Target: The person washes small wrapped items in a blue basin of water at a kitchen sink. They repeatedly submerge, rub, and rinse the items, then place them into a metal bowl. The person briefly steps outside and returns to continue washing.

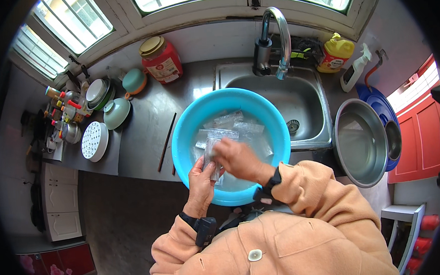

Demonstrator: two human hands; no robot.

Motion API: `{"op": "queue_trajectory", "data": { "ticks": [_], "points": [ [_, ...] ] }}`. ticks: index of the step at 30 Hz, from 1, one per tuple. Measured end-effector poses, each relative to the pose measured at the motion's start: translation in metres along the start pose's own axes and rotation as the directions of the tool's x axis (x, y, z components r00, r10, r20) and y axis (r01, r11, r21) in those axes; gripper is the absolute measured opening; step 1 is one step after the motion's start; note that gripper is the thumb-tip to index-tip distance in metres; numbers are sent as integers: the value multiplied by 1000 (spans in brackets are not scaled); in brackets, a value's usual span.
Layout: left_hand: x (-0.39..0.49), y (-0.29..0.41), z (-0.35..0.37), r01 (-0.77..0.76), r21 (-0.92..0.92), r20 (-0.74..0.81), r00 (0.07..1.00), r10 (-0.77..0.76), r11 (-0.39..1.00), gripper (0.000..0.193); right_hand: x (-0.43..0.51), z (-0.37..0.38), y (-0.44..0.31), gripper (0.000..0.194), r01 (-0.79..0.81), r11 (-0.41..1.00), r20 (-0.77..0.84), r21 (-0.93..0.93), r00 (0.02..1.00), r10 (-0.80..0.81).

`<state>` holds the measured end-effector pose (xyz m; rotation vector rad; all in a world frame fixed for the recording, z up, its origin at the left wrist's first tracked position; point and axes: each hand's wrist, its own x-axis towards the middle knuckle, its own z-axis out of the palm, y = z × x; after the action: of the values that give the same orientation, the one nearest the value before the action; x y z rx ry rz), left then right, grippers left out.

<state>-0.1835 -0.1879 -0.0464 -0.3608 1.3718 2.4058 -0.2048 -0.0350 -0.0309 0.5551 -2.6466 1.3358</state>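
A large light-blue plastic basin (pixel 184 135) stands before me, partly over the sink's left edge. Cloudy water covers its bottom, with several clear plastic packets (pixel 249 127) lying in it. Over the basin, my left hand (pixel 200 183) grips a narrow, clear plastic packet (pixel 208 153) between thumb and fingers. My right hand (pixel 239 159) is at the same packet, its fingers blurred by motion; whether they pinch it or only rub it cannot be told. What the packet contains is not clear.
A steel sink (pixel 307 95) with a curved faucet (pixel 283 33) lies right of the basin. Farther right are a metal bowl (pixel 360 145) and a spray bottle (pixel 355 68). To the left lie a chopstick (pixel 167 142), a white perforated steamer tray (pixel 95 142) and bowls (pixel 116 113). A red jar (pixel 162 64) stands behind.
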Motion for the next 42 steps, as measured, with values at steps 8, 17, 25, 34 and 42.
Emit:
{"op": "queue_trajectory", "data": {
  "ticks": [8, 17, 25, 34, 42],
  "points": [
    [-1, 5, -10, 17, -41, 1, 1000, -17, 999, 33, 2, -5, 77, 16, -218, 782, 210, -584, 890, 405],
    [2, 0, -9, 39, -82, -36, 998, -42, 996, 30, 14, -3, 24, 16, 93, 996, -93, 3, 991, -92],
    [1, -2, 2, 6, -39, -50, 999, -8, 999, 29, 7, 0, 4, 15, 50, 998, -94, -32, 994, -53],
    [0, 2, 5, 13, -42, -6, 1000, -13, 999, 30, 11, -7, 5, 12, 45, 999, -245, -11, 968, -46],
    [2, 5, -6, 80, -4, -56, 995, -80, 997, 33, 8, -17, 40, 13, -24, 986, 102, -167, 994, 42]
  ]
}}
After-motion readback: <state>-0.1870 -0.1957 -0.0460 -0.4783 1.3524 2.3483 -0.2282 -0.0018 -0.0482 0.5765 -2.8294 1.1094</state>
